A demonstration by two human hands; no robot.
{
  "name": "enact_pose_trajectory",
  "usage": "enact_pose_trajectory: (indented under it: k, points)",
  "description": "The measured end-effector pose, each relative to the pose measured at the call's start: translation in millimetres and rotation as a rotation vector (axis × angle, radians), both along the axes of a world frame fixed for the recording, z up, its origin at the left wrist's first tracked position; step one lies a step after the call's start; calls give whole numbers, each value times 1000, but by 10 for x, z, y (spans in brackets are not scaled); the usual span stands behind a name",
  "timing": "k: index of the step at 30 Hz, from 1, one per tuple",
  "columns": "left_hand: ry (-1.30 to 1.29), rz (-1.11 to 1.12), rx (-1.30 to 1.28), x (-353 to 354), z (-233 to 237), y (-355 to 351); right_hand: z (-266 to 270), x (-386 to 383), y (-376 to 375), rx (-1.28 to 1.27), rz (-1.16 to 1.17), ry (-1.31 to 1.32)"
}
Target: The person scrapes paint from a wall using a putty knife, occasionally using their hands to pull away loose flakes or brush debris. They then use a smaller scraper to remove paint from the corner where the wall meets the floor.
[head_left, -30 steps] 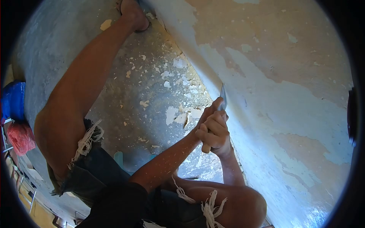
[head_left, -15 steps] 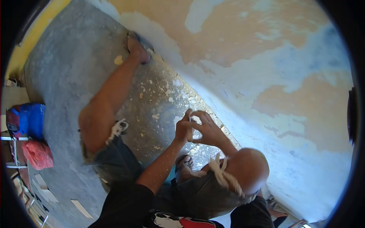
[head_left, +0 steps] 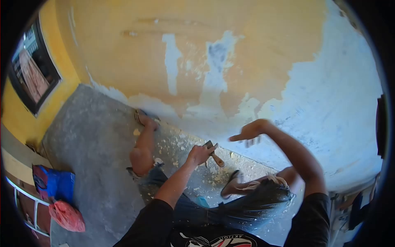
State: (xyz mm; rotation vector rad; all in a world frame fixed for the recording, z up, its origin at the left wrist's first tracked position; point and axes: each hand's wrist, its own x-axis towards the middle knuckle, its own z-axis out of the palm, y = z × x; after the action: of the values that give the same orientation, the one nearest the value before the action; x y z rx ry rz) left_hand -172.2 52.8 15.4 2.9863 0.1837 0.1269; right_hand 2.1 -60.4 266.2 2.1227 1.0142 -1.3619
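My left hand (head_left: 199, 155) is closed around a putty knife (head_left: 218, 161) with a wooden handle, held above the floor between my legs. The handle points down to the right, and fingers partly cover the blade. Raised to the right, in front of the wall, is my right hand (head_left: 253, 131). Its index finger stretches left toward the putty knife, apart from it. The other fingers are bent and slightly blurred, with nothing visible in them. Behind both hands stands the wall (head_left: 263, 53), its yellow paint scraped away to white in patches.
Pale paint flakes (head_left: 181, 144) litter the grey floor (head_left: 98, 136) along the wall's foot. To the left lie a blue bag (head_left: 61, 185) and a red plastic bag (head_left: 68, 216), near a white metal frame (head_left: 24, 191). A dark-framed window (head_left: 33, 70) is at the upper left.
My hands, together at the putty knife before, have separated. The right hand moved up and right toward the wall; the left kept the knife. My view tilted up, showing more wall.
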Motion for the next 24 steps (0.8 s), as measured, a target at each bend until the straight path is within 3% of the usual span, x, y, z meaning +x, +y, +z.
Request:
enact_pose_trajectory:
  k: [1,3,7,9,12,13,15,16,17,18,19,21,23,24]
  points:
    - [35,-14,130,16,291,26,-156,-185,58,20,-27,13]
    - [-122,-130,241,40,564,200,-444,-552,-15,377,-35,195]
    - [-259,-211,551,-59,1030,454,-1596,-732,-110,953,-738,943]
    - [-98,-177,557,-125,1308,418,-1450,-973,-168,981,-911,1226]
    - [-208,-102,494,-59,1381,342,-1635,-1064,75,1088,-1037,1099]
    - [-277,1,383,11,1384,333,-1653,-1069,121,1134,-1094,1038]
    - [-336,429,61,307,845,546,-1867,-1092,206,1267,-1139,958]
    - [-312,410,49,525,480,661,-2189,-1030,306,1327,-1200,857]
    - [-473,660,-539,710,89,754,-2577,-984,398,1373,-1257,747]
    - [-604,920,-1134,743,-209,735,-3063,-985,497,1604,-1212,542]
    - [-567,936,-1131,723,-356,631,-3139,-1054,421,1578,-1247,548]
    - [-489,618,-2097,865,-494,450,-3206,-1020,454,1638,-1411,254]
    - [-412,574,-2206,935,-416,187,-3529,-925,517,1580,-1530,151]
    - [-396,498,-2013,943,-497,157,-3694,-868,490,1601,-1447,-12]
